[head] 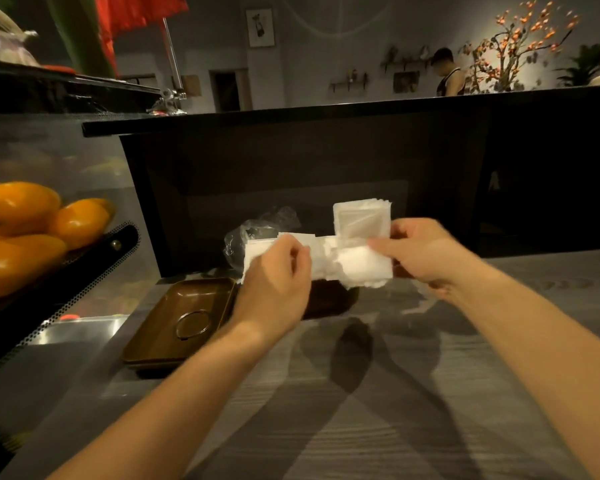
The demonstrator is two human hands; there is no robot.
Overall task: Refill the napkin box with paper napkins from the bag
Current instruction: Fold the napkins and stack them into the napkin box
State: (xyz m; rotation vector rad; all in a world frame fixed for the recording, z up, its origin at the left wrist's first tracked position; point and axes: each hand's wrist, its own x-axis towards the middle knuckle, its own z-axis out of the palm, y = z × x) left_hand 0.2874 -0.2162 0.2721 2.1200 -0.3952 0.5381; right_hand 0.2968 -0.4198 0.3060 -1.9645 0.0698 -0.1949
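Both my hands hold a long stack of white paper napkins (350, 263) above the counter. My left hand (274, 285) grips the stack's left end. At the right end my right hand (420, 251) pinches it, with some napkins (361, 218) standing up behind the fingers. Just under the stack sits the dark napkin box (329, 299), mostly hidden by my left hand and the napkins. Behind the stack, to the left, lies a crumpled clear plastic bag (257, 228).
A brown lid or tray (174, 327) with a metal ring lies left of the box on the grey wood-grain counter (361, 410). Orange fruit (21, 230) fills a basket at far left. A dark raised bar wall (326, 161) stands behind; a person stands beyond it.
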